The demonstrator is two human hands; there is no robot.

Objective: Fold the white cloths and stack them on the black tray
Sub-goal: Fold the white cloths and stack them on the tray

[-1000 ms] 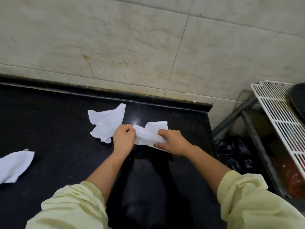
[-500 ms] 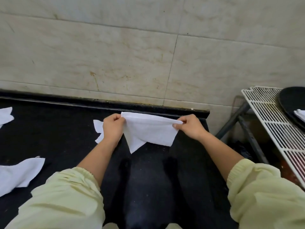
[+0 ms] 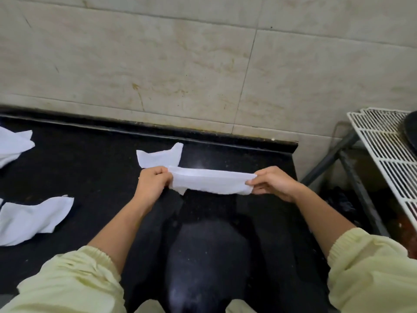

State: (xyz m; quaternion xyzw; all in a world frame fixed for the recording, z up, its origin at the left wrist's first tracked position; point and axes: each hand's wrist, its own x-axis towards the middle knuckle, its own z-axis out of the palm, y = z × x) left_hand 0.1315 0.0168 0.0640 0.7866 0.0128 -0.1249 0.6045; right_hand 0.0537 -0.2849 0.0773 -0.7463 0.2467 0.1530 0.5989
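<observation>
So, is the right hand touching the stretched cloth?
Touching. The head view shows the right hand pinching the right end of the cloth, with no gap between them.

Left grip (image 3: 153, 184), right grip (image 3: 274, 183), curled

Nothing here can be read. No print, label, brand or number shows on any cloth (image 3: 209, 182), on the counter (image 3: 94, 177), on the wall (image 3: 158, 64) or on the rack (image 3: 379, 145).
</observation>
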